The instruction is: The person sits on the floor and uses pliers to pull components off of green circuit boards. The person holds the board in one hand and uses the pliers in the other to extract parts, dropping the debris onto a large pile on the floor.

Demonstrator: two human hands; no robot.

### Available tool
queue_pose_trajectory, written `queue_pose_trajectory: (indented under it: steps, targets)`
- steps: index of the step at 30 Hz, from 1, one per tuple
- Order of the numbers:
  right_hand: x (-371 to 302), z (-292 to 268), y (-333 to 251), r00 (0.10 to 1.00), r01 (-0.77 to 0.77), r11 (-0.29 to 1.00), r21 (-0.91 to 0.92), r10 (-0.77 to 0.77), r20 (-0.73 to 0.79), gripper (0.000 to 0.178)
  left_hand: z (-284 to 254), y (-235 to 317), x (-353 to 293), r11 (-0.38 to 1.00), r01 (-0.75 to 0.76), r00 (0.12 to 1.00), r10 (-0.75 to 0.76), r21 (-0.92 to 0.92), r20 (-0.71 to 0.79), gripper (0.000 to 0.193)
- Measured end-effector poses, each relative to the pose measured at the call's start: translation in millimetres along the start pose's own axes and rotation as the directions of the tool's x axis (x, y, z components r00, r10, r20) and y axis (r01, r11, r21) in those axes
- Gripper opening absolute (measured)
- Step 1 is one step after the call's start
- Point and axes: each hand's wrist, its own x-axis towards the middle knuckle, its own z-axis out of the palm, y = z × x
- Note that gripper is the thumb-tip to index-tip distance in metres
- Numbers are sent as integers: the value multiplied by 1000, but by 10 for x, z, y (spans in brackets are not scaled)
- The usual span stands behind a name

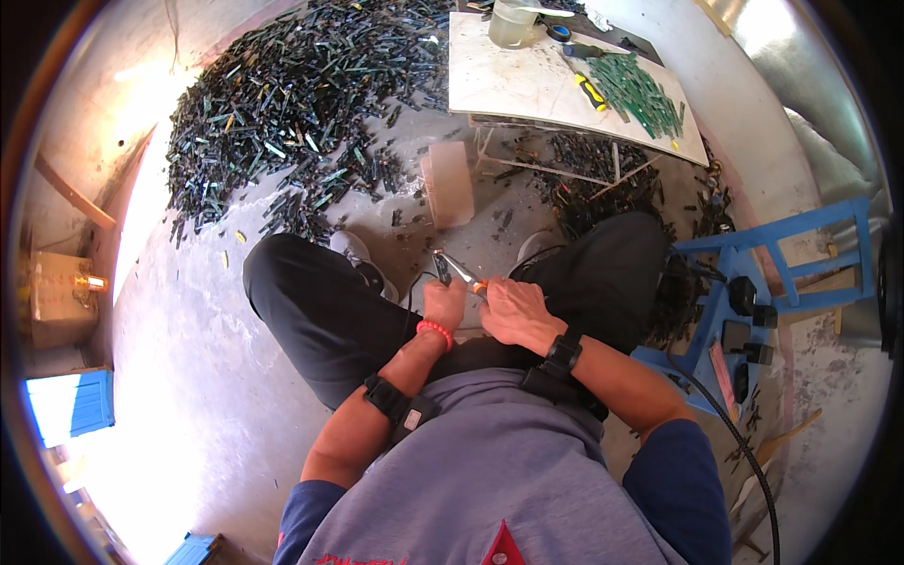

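Between my knees, my left hand point(445, 303) is closed on a small dark strip point(442, 269) that points up and away from me. My right hand point(516, 312) grips a pair of pliers point(460, 267) with orange on the handle. The metal jaws of the pliers reach left to the upper end of the strip and appear to touch it. Whether they are clamped on it is too small to tell. A red bead bracelet circles my left wrist, and dark straps sit on both forearms.
A large heap of dark strips point(282, 113) covers the floor ahead left. Ahead right stands a pale-topped table point(518, 89) with green strips point(636, 92), a yellow-black screwdriver point(591, 92) and a cup point(511, 24). A cardboard piece point(450, 185) stands before me; a blue stool point(706, 315) lies right.
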Motion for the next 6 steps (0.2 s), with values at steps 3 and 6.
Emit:
queue_pose_trajectory:
  steps: [3,6]
  targets:
    - [24,32,34,999,27,999,-25,-27,-24,26,-7,-37,19,1000,10,1000,-10,-23,22,34]
    - [26,70,77,998,22,999,30,-21,-52,28,-25,32,7,994,103,994,-104,28,39,30]
